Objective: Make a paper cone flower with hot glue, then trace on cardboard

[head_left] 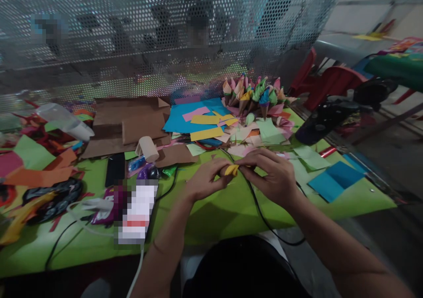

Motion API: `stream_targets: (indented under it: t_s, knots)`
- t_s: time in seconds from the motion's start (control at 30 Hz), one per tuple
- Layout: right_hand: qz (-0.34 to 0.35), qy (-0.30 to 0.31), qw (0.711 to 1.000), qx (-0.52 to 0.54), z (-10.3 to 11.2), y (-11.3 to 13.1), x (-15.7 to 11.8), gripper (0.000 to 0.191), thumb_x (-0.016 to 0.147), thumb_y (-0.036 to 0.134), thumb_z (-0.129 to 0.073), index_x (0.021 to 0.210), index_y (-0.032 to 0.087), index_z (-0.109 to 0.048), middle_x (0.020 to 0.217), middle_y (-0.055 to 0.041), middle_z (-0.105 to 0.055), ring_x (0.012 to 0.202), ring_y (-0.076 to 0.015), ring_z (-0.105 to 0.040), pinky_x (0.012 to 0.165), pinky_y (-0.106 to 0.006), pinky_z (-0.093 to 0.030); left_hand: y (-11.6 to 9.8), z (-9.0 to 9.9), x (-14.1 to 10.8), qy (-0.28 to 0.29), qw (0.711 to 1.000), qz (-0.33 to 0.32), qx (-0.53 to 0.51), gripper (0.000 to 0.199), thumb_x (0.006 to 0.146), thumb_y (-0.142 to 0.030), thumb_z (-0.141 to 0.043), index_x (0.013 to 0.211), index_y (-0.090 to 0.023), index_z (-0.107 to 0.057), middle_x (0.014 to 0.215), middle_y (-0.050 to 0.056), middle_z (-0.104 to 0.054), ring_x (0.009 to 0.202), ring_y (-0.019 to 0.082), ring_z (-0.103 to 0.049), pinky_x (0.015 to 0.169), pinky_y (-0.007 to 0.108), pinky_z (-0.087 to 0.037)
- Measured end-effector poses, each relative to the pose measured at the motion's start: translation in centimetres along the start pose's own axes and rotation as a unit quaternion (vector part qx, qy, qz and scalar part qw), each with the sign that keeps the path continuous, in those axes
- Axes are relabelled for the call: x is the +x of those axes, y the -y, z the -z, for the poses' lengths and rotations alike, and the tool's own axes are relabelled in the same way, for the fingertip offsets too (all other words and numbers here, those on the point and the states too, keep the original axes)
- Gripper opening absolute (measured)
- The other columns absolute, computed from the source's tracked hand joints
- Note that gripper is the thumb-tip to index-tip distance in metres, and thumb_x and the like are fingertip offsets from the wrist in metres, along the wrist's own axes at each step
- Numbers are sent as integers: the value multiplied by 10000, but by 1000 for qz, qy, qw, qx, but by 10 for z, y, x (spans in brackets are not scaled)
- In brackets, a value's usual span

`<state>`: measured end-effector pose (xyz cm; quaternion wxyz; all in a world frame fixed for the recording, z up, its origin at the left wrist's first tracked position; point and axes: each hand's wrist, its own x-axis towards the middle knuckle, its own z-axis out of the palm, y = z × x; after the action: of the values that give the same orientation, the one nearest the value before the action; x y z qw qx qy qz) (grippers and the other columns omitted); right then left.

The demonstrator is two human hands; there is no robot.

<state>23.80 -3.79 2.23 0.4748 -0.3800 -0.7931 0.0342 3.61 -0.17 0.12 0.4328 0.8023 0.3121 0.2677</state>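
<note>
Between my two hands is a small twisted piece of yellow paper (231, 170), held above the green-covered table (228, 218). My left hand (209, 178) is closed around its left side, thumb below. With pinched fingertips my right hand (271, 173) meets the paper's right end. Beyond the hands lie yellow paper strips (206, 133) on a blue sheet (178, 117). A cluster of small paper cones topped with coloured paper swirls (254, 93) stands at the back.
Brown paper sheets (109, 121) lie back left, near a clear plastic cup (66, 121). A white power strip (139, 212) and a dark phone (115, 169) rest left of my hands. Black cable (256, 201) runs beneath them. On the right are folded blue paper (337, 180) and a dark bottle (317, 124).
</note>
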Motion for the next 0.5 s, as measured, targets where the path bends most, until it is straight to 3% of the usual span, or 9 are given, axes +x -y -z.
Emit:
stream_targets:
  t_s: [0.13, 0.3, 0.5]
  knots:
    - [-74, -9, 996, 51, -3, -5, 4, 273, 903, 224, -659, 1173, 257, -684, 975, -38, -730, 695, -134, -648, 657, -266, -554, 15, -2, -2, -47, 984, 65, -161, 545, 868, -647, -523, 1161, -204, -646, 1103, 83, -646, 978, 240, -567, 817, 340, -461]
    - [-103, -8, 989, 103, -13, -13, 7, 84, 904, 260, -654, 929, 225, -727, 888, -47, -704, 757, -160, -648, 635, -270, -529, 36, -6, -1, -76, 963, 81, -243, 664, 880, -670, -481, 1294, -160, -578, 966, 76, -631, 774, 161, -521, 682, 290, -410]
    - [-83, 31, 985, 145, -26, -21, 8, 87, 901, 262, -661, 903, 231, -743, 879, -49, -684, 833, -183, -671, 732, -307, -564, 39, -8, 2, -76, 956, 77, -272, 664, 872, -667, -499, 1322, -182, -557, 879, 41, -595, 732, 139, -491, 638, 263, -392]
